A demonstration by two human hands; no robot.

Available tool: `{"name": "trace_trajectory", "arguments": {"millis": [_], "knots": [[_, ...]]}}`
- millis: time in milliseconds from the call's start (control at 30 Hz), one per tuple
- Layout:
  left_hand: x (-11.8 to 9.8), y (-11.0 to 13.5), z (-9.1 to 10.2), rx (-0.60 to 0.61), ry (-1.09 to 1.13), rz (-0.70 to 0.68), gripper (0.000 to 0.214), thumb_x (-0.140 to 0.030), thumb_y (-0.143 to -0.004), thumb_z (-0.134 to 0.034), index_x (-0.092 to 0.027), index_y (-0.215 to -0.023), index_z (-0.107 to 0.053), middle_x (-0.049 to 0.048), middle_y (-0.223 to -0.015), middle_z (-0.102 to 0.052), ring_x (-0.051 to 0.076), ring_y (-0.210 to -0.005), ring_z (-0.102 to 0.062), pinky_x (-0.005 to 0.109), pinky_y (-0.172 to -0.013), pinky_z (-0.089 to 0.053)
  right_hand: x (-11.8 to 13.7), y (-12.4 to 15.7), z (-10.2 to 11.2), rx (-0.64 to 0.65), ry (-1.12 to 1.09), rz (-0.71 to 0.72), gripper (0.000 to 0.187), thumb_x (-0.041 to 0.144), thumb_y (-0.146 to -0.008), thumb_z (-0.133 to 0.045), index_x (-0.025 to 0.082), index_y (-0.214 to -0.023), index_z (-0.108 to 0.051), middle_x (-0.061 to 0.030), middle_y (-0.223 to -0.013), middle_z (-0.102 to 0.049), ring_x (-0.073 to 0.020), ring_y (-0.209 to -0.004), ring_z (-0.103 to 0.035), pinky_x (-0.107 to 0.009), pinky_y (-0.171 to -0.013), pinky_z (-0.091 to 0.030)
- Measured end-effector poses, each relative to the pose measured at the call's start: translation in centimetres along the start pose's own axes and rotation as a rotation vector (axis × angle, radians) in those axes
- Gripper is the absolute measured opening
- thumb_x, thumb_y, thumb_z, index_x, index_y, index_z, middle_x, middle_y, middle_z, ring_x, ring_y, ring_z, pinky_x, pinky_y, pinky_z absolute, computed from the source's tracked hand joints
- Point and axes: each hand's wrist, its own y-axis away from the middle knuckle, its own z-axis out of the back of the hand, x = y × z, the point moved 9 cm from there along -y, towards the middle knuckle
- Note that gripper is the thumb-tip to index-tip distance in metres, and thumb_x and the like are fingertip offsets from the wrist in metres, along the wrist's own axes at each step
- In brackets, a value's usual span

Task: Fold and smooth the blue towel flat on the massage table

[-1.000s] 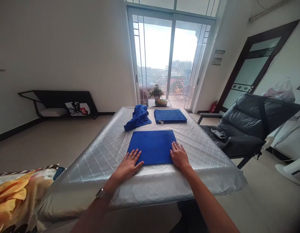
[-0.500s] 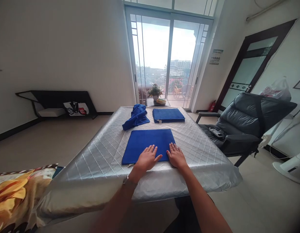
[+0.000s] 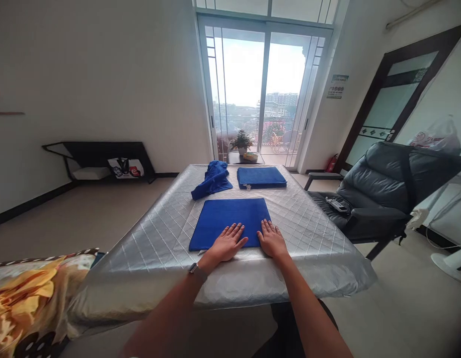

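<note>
A blue cloth [image 3: 230,214], probably a towel, lies flat and squared on the silver quilted table cover [image 3: 152,238]. My left hand [image 3: 227,242] rests palm down on its near edge, fingers stretched and a watch on the wrist. Over the cloth's near right corner my right hand [image 3: 271,238] lies flat, fingers straight. Neither hand grips anything. Farther back, a stack of folded blue cloths [image 3: 262,177] with a white tag sits to the right, and a crumpled blue cloth [image 3: 213,180] is heaped to the left.
To the right stands a dark reclining chair [image 3: 379,179] with a corded device [image 3: 338,204] on its seat. Beyond the table, a potted plant [image 3: 242,141] is on a small stand by the sliding glass door [image 3: 268,99]. Patterned bedding [image 3: 33,293] shows at lower left.
The view has turned slightly left, so the scene sits a little farther right. Both hands stay flat on the blue cloth in nearly the same place.
</note>
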Motion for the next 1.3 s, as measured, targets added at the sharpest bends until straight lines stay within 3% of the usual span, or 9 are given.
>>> {"name": "trace_trajectory", "arguments": {"millis": [167, 300, 600, 933, 1133, 1300], "knots": [[8.4, 4.9, 0.6, -0.05, -0.053, 0.223, 0.065, -0.055, -0.106, -0.027, -0.023, -0.162, -0.027, 0.0075, -0.169, -0.021, 0.026, -0.157, -0.016, 0.049, -0.126, -0.018, 0.0, 0.1, 0.0, 0.005, -0.002, 0.001, 0.066, 0.044, -0.106, -0.02, 0.013, -0.164, -0.021, -0.0052, -0.17, -0.016, -0.0192, -0.157, -0.012, -0.041, -0.127, -0.009], [11.5, 7.2, 0.4, -0.072, -0.059, 0.306, 0.073, -0.06, -0.104, -0.023, -0.016, -0.163, -0.025, 0.0119, -0.169, -0.02, 0.028, -0.156, -0.017, 0.05, -0.126, -0.019, -0.1, 0.0, -0.2, 0.007, 0.003, -0.004, 0.065, 0.044, -0.107, -0.019, 0.014, -0.164, -0.021, -0.0044, -0.17, -0.016, -0.0189, -0.157, -0.013, -0.041, -0.127, -0.009], [10.8, 7.6, 0.6, -0.09, -0.022, 0.361, 0.095, -0.075, -0.098, -0.019, -0.006, -0.162, -0.021, 0.0126, -0.169, -0.016, 0.028, -0.157, -0.015, 0.044, -0.127, -0.015, 0.0, 0.0, -0.2, 0.059, 0.033, -0.025, 0.067, 0.045, -0.106, -0.017, 0.012, -0.165, -0.016, -0.0022, -0.171, -0.01, -0.0189, -0.158, -0.009, -0.041, -0.128, -0.007], [10.4, 7.9, 1.1, -0.14, 0.001, 0.35, 0.099, -0.081, -0.094, -0.028, -0.008, -0.162, -0.024, 0.0131, -0.168, -0.02, 0.029, -0.156, -0.019, 0.046, -0.127, -0.017, -0.1, -0.2, 0.2, 0.184, 0.035, -0.046, 0.067, 0.045, -0.106, -0.017, 0.013, -0.165, -0.014, -0.0034, -0.171, -0.008, -0.0181, -0.158, -0.006, -0.041, -0.128, -0.007], [10.5, 8.0, 1.1, -0.211, -0.036, 0.326, 0.095, -0.078, -0.095, -0.032, -0.008, -0.16, -0.029, 0.0148, -0.166, -0.027, 0.029, -0.155, -0.024, 0.046, -0.127, -0.022, 0.5, -2.3, 1.5, 0.049, 0.043, -0.035, 0.064, 0.041, -0.107, -0.015, 0.011, -0.163, -0.024, -0.0055, -0.17, -0.02, -0.0195, -0.157, -0.015, -0.042, -0.127, -0.01], [10.5, 8.2, 1.2, -0.239, -0.028, 0.325, 0.095, -0.077, -0.096, -0.03, -0.006, -0.159, -0.031, 0.0178, -0.165, -0.03, 0.029, -0.153, -0.029, 0.048, -0.125, -0.027, 0.1, -3.8, 0.4, 0.015, 0.044, -0.042, 0.065, 0.04, -0.107, -0.018, 0.009, -0.164, -0.021, -0.0048, -0.17, -0.017, -0.0194, -0.157, -0.013, -0.04, -0.127, -0.01]]}}
